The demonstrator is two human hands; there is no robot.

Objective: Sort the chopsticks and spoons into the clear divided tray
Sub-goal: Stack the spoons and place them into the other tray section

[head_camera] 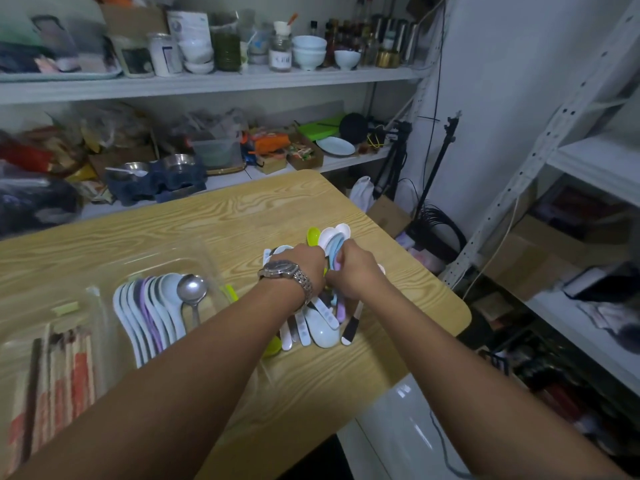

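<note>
A pile of plastic spoons [320, 327], white, pale blue, green and lilac, lies on the wooden table [214, 223] right of centre. Both hands are in that pile. My left hand [304, 263], with a metal watch on its wrist, is curled over the spoons. My right hand [356, 271] grips a bunch of them, their bowls [332, 237] sticking up behind the fingers. The clear divided tray [104, 306] sits to the left. Its right section holds a row of stacked spoons [152, 306] and one metal spoon [192, 291]. Its left section holds wrapped chopsticks [55, 382].
Cluttered shelves with bowls, jars and bags run along the far side of the table. A white metal rack stands at the right, with boxes, cables and a tripod on the floor. A white appliance [408, 431] sits below the table's near right corner.
</note>
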